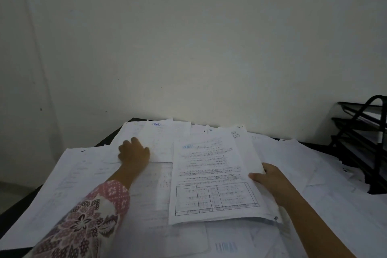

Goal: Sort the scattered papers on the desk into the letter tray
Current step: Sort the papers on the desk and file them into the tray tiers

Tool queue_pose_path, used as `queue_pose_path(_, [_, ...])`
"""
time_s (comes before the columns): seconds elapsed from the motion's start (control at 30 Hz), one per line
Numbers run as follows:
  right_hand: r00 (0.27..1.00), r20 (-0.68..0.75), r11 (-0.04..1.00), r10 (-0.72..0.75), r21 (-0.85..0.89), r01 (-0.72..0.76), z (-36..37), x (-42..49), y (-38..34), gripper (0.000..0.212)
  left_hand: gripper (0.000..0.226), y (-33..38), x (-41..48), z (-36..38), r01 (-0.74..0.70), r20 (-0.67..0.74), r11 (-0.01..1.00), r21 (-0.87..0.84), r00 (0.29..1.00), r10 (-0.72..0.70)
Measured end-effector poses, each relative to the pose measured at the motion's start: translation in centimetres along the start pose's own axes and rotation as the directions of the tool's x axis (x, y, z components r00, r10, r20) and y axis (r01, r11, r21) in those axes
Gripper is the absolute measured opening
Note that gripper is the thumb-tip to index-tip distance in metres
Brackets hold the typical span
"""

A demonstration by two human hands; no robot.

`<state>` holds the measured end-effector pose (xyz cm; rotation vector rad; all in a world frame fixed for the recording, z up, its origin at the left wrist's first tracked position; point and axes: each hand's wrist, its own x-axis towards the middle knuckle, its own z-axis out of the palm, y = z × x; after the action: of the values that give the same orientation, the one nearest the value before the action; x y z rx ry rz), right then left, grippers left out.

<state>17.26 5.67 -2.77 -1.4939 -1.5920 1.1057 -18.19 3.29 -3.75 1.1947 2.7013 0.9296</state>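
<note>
pink patterned sleeve [88,216] nearest; scattered papers [335,184] overlapping across dark tabletop [104,141]; right hand [270,180] pinching right edge of printed sheaf [213,178]; left hand [134,153] beyond, fingers bent onto loose sheets, grip unclear; black tiered letter tray [360,148] far right, by wall [188,48].

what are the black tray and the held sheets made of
Letter tray: looks like black metal, matte, judging by thin bars and open tiers; maybe plastic. Held sheets: thin white matte paper with printed text and a table, gripped by the right hand.
</note>
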Motion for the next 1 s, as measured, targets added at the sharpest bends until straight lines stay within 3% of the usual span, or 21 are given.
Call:
queue_pose_path(0.1, [0.999, 0.004, 0.999, 0.032, 0.03, -0.032, -0.1, 0.7, 0.3, 0.031, 0.055, -1.1, 1.2, -0.2, 0.032, 0.066, 0.99, 0.134, 0.997, -0.041])
queue_pose_path(0.3, [0.996, -0.034, 0.989, 0.087, 0.119, -0.083, 0.2, 2.0, 0.4, 0.03, 0.045, -0.7, 2.6, -0.8, 0.014, 0.14, 0.991, -0.136, 0.99, 0.005])
queue_pose_path(0.43, [0.993, -0.041, 0.977, 0.108, 0.188, -0.099, 0.9, 2.8, 0.0, 0.034, 0.065, 0.6, 1.3, -1.4, -0.03, 0.297, 0.98, -0.198, 0.951, 0.09])
queue_pose_path(0.5, [0.994, -0.04, 0.974, 0.104, 0.207, -0.094, 1.7, 3.1, -0.3, 0.035, 0.065, 0.8, 0.5, -2.0, 0.001, 0.459, 0.978, -0.209, 0.883, 0.097])
queue_pose_path(0.6, [0.996, -0.041, 0.981, 0.078, 0.179, -0.07, 3.0, 3.3, -0.8, 0.034, 0.059, 0.4, 0.1, -3.1, 0.107, 0.706, 0.962, -0.251, 0.7, 0.107])
queue_pose_path(0.67, [0.999, -0.028, 0.988, 0.046, 0.15, -0.041, 3.7, 3.3, -1.0, 0.035, 0.045, 0.2, 0.0, -3.6, 0.176, 0.776, 0.941, -0.289, 0.619, 0.123])
queue_pose_path(0.73, [1.0, -0.02, 0.994, 0.021, 0.107, -0.019, 4.4, 3.2, -1.2, 0.035, 0.033, 0.4, -0.2, -3.5, 0.278, 0.762, 0.889, -0.363, 0.637, 0.112])
queue_pose_path(0.8, [1.0, -0.016, 0.998, 0.006, 0.069, -0.005, 5.2, 3.1, -1.3, 0.036, 0.039, 0.8, -0.6, -3.1, 0.353, 0.721, 0.827, -0.438, 0.688, 0.088])
queue_pose_path(0.87, [1.0, -0.02, 1.0, -0.017, 0.001, 0.017, 5.9, 3.1, -1.5, 0.037, 0.048, 1.5, -1.1, -2.4, 0.32, 0.7, 0.831, -0.454, 0.705, 0.111])
queue_pose_path(1.0, [0.995, -0.041, 0.987, -0.089, -0.139, 0.082, 6.7, 2.8, -2.1, 0.038, 0.043, 3.0, -3.0, -1.5, 0.176, 0.666, 0.858, -0.482, 0.71, 0.229])
